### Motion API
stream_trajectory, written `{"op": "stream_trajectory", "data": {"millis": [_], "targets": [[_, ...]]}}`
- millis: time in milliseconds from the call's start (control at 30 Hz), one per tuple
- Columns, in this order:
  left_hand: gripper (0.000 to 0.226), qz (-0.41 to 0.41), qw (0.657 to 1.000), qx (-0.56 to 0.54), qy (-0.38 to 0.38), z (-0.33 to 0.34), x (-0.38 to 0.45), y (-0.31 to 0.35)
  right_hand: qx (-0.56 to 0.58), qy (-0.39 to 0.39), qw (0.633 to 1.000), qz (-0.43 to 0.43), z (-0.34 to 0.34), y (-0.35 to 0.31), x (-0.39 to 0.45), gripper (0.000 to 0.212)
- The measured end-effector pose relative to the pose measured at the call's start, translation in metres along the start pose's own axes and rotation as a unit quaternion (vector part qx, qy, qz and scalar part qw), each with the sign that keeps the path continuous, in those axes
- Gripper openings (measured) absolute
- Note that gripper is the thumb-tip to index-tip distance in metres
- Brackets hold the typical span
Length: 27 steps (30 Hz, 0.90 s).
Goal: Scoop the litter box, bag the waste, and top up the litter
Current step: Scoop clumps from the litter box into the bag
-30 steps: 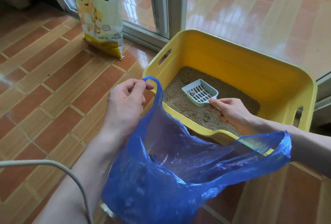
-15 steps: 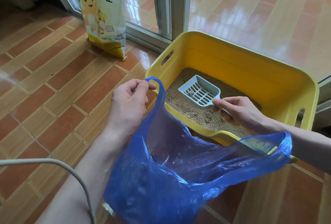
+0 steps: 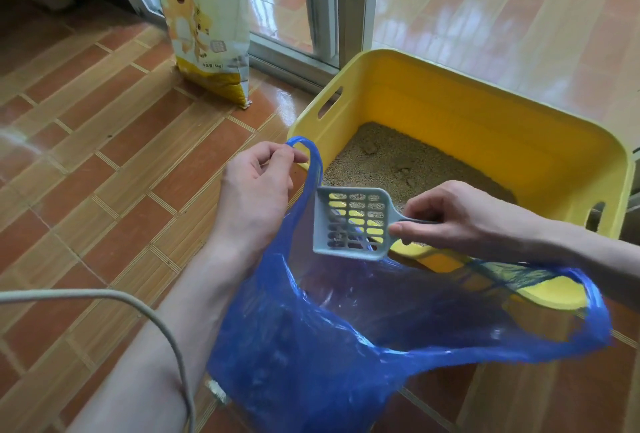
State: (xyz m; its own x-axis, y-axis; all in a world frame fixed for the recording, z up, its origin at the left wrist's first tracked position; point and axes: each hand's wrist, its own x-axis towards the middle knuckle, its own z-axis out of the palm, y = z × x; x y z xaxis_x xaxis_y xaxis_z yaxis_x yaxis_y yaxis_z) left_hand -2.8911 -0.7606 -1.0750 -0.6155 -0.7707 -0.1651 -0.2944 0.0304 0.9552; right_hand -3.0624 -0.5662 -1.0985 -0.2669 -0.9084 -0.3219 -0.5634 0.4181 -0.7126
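Now — right hand point(image 3: 464, 218) tips scoop point(image 3: 349, 221) over bag point(image 3: 311, 363) | left hand point(image 3: 256, 190) pinches handle

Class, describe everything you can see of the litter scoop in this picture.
The litter scoop looks like pale blue-grey plastic: a shallow rectangular pan with a raised rim, a slotted grid bottom and a narrow handle. The right hand pinches that handle. The scoop is tipped up with its underside toward the camera, held above the open mouth of the blue bag, at the near edge of the yellow litter box. Dark bits show through the slots.
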Motion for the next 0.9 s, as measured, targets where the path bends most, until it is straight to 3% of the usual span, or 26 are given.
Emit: {"op": "stream_trajectory", "data": {"millis": [133, 300, 567, 900], "targets": [[0.027, 0.005, 1.000, 0.002, 0.002, -0.001, 0.001, 0.000, -0.110, 0.044, 0.992, -0.051, 0.015, -0.006, 0.002, 0.046], [0.028, 0.006, 1.000, 0.002, 0.003, 0.000, 0.001, 0.000, -0.304, 0.079, 0.944, -0.095, 0.034, -0.009, 0.006, 0.037], [0.028, 0.001, 1.000, 0.002, -0.001, 0.000, 0.000, -0.001, -0.333, 0.099, 0.923, -0.163, 0.036, 0.001, 0.009, 0.038], [0.029, -0.003, 1.000, 0.000, -0.001, 0.000, 0.001, -0.002, -0.320, 0.134, 0.927, -0.141, 0.028, 0.006, 0.007, 0.040]]}}
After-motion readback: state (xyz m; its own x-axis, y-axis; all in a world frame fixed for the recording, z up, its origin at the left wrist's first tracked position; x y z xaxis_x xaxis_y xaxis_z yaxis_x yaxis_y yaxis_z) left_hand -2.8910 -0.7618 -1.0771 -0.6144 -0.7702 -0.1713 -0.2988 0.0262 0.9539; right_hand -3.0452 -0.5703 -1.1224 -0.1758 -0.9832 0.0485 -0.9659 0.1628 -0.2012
